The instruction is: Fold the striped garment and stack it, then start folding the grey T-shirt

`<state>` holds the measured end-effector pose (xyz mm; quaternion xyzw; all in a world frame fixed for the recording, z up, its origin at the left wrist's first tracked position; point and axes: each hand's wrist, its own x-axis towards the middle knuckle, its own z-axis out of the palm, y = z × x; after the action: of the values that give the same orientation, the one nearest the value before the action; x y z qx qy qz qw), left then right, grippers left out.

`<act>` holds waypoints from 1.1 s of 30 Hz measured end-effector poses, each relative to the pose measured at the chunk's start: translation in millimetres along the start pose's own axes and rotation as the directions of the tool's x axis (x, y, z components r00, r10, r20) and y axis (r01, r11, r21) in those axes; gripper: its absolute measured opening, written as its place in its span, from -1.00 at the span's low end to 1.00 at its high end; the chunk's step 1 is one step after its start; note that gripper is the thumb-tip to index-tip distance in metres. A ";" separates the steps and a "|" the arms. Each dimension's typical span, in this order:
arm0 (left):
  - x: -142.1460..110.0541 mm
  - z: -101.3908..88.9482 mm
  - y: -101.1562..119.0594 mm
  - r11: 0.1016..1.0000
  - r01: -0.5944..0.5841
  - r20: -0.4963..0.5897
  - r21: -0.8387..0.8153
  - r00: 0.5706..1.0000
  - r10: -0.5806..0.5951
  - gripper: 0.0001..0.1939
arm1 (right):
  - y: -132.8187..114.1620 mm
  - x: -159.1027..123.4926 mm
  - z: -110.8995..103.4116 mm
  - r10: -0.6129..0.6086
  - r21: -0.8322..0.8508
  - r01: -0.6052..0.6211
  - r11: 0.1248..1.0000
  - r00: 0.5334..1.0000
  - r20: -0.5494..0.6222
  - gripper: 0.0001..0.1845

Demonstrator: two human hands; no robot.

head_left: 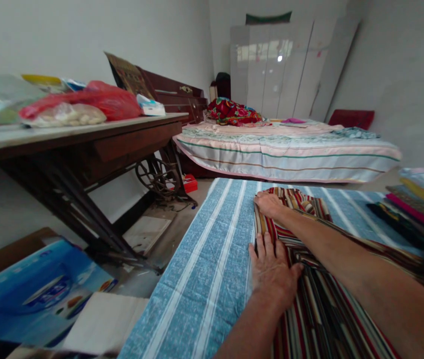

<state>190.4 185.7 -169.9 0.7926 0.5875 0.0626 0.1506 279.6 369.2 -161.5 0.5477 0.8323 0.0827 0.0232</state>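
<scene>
A striped garment (320, 299) in red, brown, cream and black lies partly bunched on a blue-and-white striped cloth (197, 279). My left hand (273, 271) rests flat on the garment's left edge with its fingers spread. Farther up, my right hand (267, 204) reaches across and has its fingers closed on the garment's upper left corner. The right forearm covers part of the fabric, and the garment's far right side runs out beneath it.
Folded clothes (421, 214) are stacked at the right. On the left stands a sewing machine table (122, 137) with red plastic bags (92, 102) on top. A blue box (43, 294) sits below. Behind are a bed (279, 159) and a white wardrobe (271, 75).
</scene>
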 end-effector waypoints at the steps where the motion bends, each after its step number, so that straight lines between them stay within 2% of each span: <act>1: 0.0 -0.4 -0.1 1.000 0.002 0.000 0.001 1.000 -0.002 -0.25 | 0.1 0.1 -1.6 0.002 0.008 -0.002 1.000 1.000 -0.003 -0.73; 5: -0.1 -4.0 -0.3 1.000 0.011 0.008 0.014 1.000 -0.011 -0.26 | -0.2 -8.1 -16.7 0.022 0.053 -0.020 0.998 0.999 -0.039 -0.72; 9: 1.2 -4.4 -1.8 0.999 0.005 -0.003 0.050 1.000 -0.005 -0.27 | -2.5 -37.7 -42.9 0.012 0.096 -0.002 0.995 0.994 -0.108 -0.76; 13: 3.6 -0.7 -6.2 0.994 -0.002 -0.032 0.112 0.999 0.006 -0.26 | -10.1 -94.2 -65.3 -0.035 0.124 0.056 0.991 0.985 -0.170 -0.74; 16: 3.9 0.6 -8.8 0.990 -0.010 -0.057 0.143 0.998 0.018 -0.28 | -16.9 -149.9 -68.9 -0.050 0.162 0.088 0.983 0.972 -0.229 -0.74; 19: 2.5 -0.6 -8.9 0.987 -0.014 -0.084 0.163 0.996 0.028 -0.30 | -19.8 -208.9 -59.5 0.027 0.340 0.104 0.935 0.933 -0.359 -0.73; 25: 0.0 -6.7 -6.0 0.986 -0.002 -0.053 0.164 0.999 0.011 -0.28 | -4.9 -305.0 -12.2 0.203 0.488 0.027 0.872 0.889 -0.411 -0.77; 29: 1.1 -9.7 -5.3 0.992 0.001 -0.051 0.128 0.999 0.005 -0.28 | 13.0 -342.7 23.8 0.265 0.454 -0.018 0.891 0.831 -0.489 -0.81; 33: 3.1 -11.9 -5.1 0.998 0.029 -0.037 0.064 0.999 -0.026 -0.29 | 23.2 -359.4 40.0 0.285 0.404 -0.037 0.914 0.767 -0.575 -0.75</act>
<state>183.5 191.9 -160.5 0.7876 0.6027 0.0558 0.1154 449.2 53.7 -215.8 0.5541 0.7418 0.1027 -0.3636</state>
